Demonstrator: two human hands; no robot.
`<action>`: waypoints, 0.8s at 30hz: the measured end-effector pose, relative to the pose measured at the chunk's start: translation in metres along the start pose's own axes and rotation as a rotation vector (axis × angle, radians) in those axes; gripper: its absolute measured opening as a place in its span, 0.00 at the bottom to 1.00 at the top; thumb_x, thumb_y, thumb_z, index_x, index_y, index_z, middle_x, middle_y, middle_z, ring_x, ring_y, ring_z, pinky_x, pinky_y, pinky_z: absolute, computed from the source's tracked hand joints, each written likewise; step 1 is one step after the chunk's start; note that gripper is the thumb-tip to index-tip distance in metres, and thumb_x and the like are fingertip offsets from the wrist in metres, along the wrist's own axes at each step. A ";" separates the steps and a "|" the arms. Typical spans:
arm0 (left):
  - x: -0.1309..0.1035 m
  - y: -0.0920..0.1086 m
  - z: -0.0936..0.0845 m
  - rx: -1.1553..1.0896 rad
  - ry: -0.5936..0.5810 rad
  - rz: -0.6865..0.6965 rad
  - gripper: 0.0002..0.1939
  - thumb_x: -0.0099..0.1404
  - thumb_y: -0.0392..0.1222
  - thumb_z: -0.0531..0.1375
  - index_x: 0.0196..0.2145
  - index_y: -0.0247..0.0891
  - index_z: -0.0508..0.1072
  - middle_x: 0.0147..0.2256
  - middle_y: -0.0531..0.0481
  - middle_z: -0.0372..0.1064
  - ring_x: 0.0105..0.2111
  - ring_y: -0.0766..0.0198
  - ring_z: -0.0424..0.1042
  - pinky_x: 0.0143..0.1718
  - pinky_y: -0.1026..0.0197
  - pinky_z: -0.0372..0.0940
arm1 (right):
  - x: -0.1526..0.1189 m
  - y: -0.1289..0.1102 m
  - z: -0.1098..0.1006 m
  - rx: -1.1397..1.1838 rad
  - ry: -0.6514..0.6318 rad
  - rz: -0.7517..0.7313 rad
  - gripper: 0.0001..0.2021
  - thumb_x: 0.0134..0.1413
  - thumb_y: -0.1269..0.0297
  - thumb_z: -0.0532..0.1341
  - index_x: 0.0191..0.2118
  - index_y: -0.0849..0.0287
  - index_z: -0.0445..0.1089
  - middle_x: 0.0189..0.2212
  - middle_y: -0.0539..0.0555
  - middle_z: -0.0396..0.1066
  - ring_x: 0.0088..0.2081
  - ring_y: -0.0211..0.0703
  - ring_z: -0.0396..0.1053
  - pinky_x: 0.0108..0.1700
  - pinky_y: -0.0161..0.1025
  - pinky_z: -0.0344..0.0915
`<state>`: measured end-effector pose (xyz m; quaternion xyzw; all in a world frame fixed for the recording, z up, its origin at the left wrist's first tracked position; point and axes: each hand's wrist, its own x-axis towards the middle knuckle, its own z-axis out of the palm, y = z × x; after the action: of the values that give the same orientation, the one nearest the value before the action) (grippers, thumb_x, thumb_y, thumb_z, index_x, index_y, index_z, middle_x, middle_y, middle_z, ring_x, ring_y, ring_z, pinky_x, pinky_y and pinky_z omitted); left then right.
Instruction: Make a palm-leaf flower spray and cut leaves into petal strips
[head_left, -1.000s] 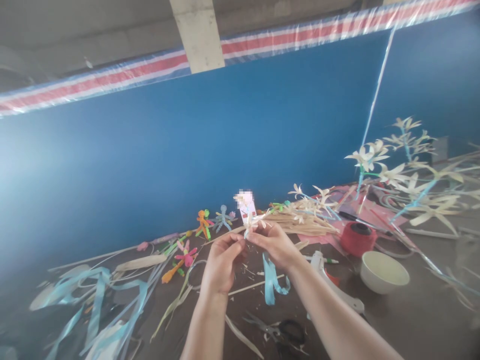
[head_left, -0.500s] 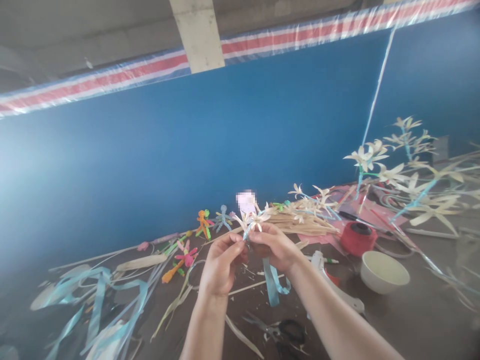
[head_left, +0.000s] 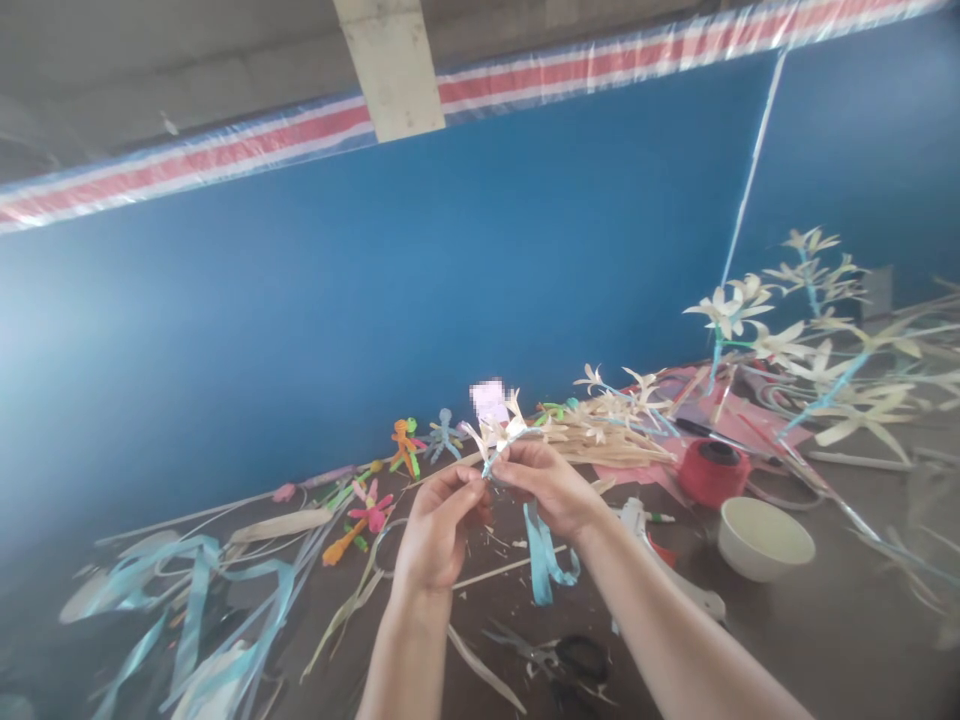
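Between my two hands, in the middle of the head view, is a small artificial flower sprig [head_left: 504,432] with cream petals and a light-blue wrapped stem. My left hand [head_left: 442,525] pinches the lower end of the stem between thumb and fingers. Just above and to the right, my right hand [head_left: 551,492] is closed with its fingertips at the stem too. A light-blue ribbon [head_left: 541,560] hangs below my right hand, curling at its end; its upper part is hidden by the hand. Scissors [head_left: 555,655] with dark handles lie on the dark table beneath.
Right of my arms are a white glue gun [head_left: 637,520], a red spool [head_left: 712,472] and a white bowl [head_left: 766,540]. Finished-looking flower sprays [head_left: 806,330] stand behind. Loose blue ribbons [head_left: 199,590] lie left, near small colourful figures [head_left: 406,445]. A blue wall panel [head_left: 450,270] closes the back.
The flower sprig has turned in my fingers, so its blossoms now spread differently. The ribbon below my right hand has swung slightly. Both hands stay nearly in place.
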<state>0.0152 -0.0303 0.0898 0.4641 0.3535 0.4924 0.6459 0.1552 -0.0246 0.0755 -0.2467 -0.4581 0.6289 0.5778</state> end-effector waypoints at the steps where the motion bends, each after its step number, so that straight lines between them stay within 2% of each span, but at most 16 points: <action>1: 0.000 0.000 0.000 0.001 0.002 -0.001 0.04 0.49 0.37 0.61 0.23 0.34 0.68 0.18 0.55 0.62 0.18 0.74 0.60 0.21 0.71 0.56 | 0.000 0.000 0.001 0.004 0.004 -0.010 0.04 0.41 0.67 0.62 0.23 0.61 0.67 0.19 0.46 0.64 0.20 0.29 0.55 0.23 0.29 0.51; 7: 0.000 -0.002 0.000 0.021 0.006 0.016 0.04 0.50 0.37 0.60 0.23 0.34 0.68 0.19 0.56 0.61 0.19 0.74 0.59 0.21 0.71 0.55 | 0.000 0.005 0.004 -0.101 0.074 -0.065 0.04 0.41 0.68 0.61 0.23 0.62 0.66 0.20 0.47 0.64 0.22 0.31 0.59 0.27 0.32 0.56; 13: 0.001 -0.004 0.001 0.087 0.013 0.061 0.06 0.51 0.39 0.60 0.23 0.35 0.66 0.19 0.57 0.60 0.19 0.74 0.59 0.22 0.70 0.54 | 0.001 0.005 0.005 -0.166 0.126 -0.016 0.04 0.39 0.67 0.61 0.23 0.63 0.67 0.19 0.48 0.65 0.21 0.32 0.60 0.27 0.32 0.57; 15: 0.001 -0.005 0.000 0.215 0.026 0.131 0.06 0.52 0.40 0.59 0.24 0.35 0.66 0.19 0.56 0.60 0.19 0.72 0.59 0.22 0.69 0.55 | 0.000 0.003 0.005 -0.208 0.134 -0.004 0.05 0.40 0.67 0.60 0.23 0.64 0.67 0.18 0.48 0.64 0.21 0.32 0.58 0.26 0.32 0.56; 18: 0.000 -0.006 -0.002 0.543 0.085 0.289 0.06 0.55 0.41 0.56 0.26 0.35 0.67 0.20 0.54 0.62 0.21 0.70 0.61 0.24 0.67 0.56 | -0.001 0.001 0.006 -0.309 0.143 0.023 0.05 0.41 0.67 0.58 0.23 0.65 0.67 0.16 0.47 0.61 0.19 0.31 0.56 0.23 0.31 0.53; 21: -0.003 -0.007 -0.001 0.821 0.184 0.453 0.05 0.56 0.40 0.54 0.29 0.36 0.67 0.24 0.52 0.65 0.24 0.67 0.64 0.27 0.65 0.58 | -0.003 0.001 0.009 -0.373 0.197 -0.067 0.03 0.40 0.69 0.57 0.22 0.63 0.66 0.16 0.46 0.60 0.20 0.31 0.55 0.23 0.30 0.52; 24: -0.004 -0.009 0.001 0.988 0.274 0.636 0.04 0.57 0.38 0.53 0.29 0.37 0.67 0.27 0.51 0.65 0.28 0.65 0.65 0.31 0.64 0.60 | -0.003 0.002 0.012 -0.353 0.225 -0.145 0.01 0.39 0.71 0.57 0.22 0.62 0.65 0.18 0.45 0.60 0.21 0.32 0.56 0.24 0.30 0.53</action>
<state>0.0180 -0.0356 0.0817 0.7244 0.4643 0.4943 0.1234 0.1448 -0.0309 0.0780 -0.3790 -0.5104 0.4642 0.6168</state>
